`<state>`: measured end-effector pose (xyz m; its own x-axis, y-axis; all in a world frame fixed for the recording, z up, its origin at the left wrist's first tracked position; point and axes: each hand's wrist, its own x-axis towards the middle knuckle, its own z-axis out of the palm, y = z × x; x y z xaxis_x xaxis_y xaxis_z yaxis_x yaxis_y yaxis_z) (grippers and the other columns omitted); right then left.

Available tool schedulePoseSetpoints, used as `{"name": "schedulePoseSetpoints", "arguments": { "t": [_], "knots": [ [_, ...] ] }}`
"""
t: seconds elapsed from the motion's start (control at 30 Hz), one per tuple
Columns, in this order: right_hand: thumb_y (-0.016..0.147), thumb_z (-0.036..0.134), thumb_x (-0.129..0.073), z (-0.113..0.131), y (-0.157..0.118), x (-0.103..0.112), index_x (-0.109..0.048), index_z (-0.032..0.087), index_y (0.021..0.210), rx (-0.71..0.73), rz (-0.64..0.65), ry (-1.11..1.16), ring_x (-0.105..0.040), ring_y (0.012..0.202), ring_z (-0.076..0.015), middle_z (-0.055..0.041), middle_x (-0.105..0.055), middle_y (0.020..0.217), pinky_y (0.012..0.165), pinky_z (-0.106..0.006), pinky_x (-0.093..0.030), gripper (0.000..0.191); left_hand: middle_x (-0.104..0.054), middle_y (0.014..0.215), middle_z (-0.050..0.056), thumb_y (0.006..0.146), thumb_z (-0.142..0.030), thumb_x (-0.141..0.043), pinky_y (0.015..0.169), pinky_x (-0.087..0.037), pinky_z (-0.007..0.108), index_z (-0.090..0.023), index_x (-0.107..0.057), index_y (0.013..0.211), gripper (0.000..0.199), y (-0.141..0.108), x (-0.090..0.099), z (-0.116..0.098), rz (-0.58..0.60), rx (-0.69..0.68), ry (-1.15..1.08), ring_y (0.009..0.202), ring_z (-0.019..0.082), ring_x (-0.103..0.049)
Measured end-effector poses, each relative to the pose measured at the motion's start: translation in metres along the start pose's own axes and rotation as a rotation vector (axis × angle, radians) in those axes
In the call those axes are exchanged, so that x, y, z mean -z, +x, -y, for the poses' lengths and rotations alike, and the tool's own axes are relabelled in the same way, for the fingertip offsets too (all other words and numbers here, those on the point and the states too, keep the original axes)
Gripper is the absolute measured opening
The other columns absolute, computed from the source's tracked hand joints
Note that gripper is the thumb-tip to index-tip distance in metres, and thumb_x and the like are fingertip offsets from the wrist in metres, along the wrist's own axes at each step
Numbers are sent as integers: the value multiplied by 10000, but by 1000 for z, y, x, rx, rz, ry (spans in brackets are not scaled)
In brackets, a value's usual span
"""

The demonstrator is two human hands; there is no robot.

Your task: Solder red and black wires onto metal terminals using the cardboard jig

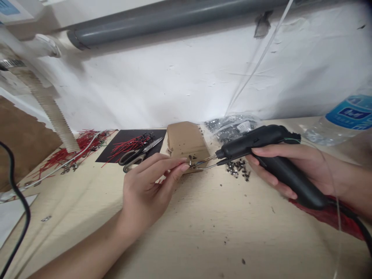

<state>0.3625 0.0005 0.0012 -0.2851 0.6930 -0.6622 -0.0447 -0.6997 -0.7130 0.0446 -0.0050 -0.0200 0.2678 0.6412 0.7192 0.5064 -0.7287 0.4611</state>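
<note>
Head view: fingers of the left hand pinch a small part at their tips; rightward, the right hand grips a crosswise soldering gun, tip just beside the part.

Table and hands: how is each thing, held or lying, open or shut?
Left hand: pinching a small part.
Right hand: wrapped around the soldering gun.
Soldering gun: held, tip at the small part.
Scissors: lying, not held; blades too blurred to judge.
Plastic bag: lying, small parts inside.
Bottle: not held, cap out of view.
Red wires: loose, in two piles.
</note>
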Motion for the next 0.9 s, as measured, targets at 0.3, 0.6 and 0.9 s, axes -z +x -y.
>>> {"name": "schedulePoseSetpoints", "arguments": {
  "t": [0.3,0.6,0.9],
  "knots": [
    [633,579,-922,1,1,0,-754,209,671,-9,-23,1,-539,333,-128,-7,-649,500,300,-216,-441,408,-759,861,-6,960,-147,-766,555,-497,211,-191,-779,1011,69,0,1,1,-5,-10,-10,699,88,-668],
    [565,598,-944,1,1,-2,-757,216,640,-21,-41,13,-531,316,-128,-5,-650,470,293,-221,-446,431,-764,865,-14,954,-148,-773,555,-502,209,-202,-782,1006,76,1,0,0,-15,-13,2,702,89,-679],
    [646,599,-903,-1,0,-1,-752,206,654,29,-22,-8,-536,321,-126,-4,-651,491,299,-219,-440,420,-764,870,-18,958,-132,-768,514,-486,171,-197,-786,1015,89,0,1,-1,-18,-8,5,688,68,-668]
  ]
}}
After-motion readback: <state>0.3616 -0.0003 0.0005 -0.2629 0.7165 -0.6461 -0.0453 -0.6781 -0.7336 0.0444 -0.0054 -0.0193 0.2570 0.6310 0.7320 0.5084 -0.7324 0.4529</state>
